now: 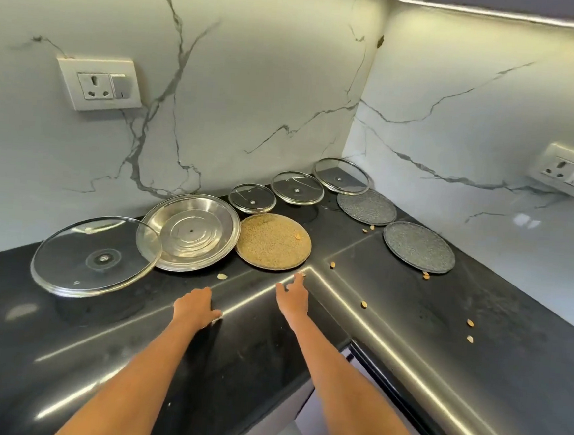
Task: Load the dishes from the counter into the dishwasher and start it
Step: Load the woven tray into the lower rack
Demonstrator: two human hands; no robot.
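Note:
On the black corner counter (239, 368) lie a large glass lid (95, 259) at the left, a steel plate (191, 232) beside it, and three smaller glass lids (252, 198) (297, 188) (342, 175) toward the corner. My left hand (196, 308) rests palm down on the counter, fingers together, holding nothing. My right hand (295, 295) reaches forward with fingers spread, its fingertips at a small nut piece (302, 274) just in front of the tan round mat (273, 241).
Two grey round mats (366, 206) (419, 246) lie on the right wing of the counter. Several nut pieces (364, 304) are scattered across the counter. Wall sockets (100, 84) (564, 168) sit on the marble backsplash. A cabinet front (363, 364) shows below the counter's inner corner.

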